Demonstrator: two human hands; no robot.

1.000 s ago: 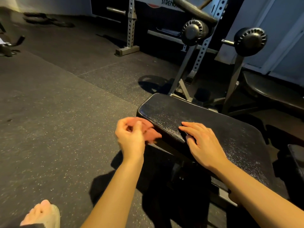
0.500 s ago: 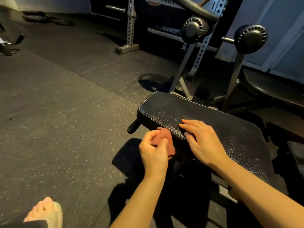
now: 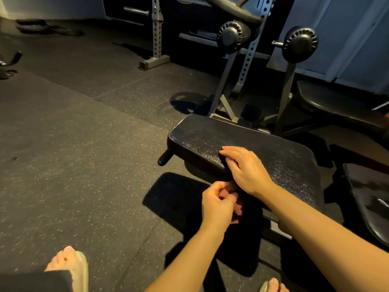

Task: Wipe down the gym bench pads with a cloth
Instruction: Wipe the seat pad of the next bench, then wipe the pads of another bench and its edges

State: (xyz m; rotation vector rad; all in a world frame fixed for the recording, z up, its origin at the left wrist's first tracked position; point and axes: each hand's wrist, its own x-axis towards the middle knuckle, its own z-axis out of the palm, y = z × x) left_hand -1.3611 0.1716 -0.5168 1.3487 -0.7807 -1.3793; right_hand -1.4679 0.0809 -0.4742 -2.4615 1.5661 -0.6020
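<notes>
The left hand [image 3: 217, 204] is clenched round the reddish cloth [image 3: 239, 208], which is bunched and largely hidden in the fist, just below the near edge of the bench pad [image 3: 202, 140]; contact with the pad cannot be confirmed. The cloth is judged light, soft and limp, and best kept wadded in the palm so that no corner trails. The right hand [image 3: 247, 168] lies released, fingers straight on the pad's top, which appears firm, textured and steady under pressure.
</notes>
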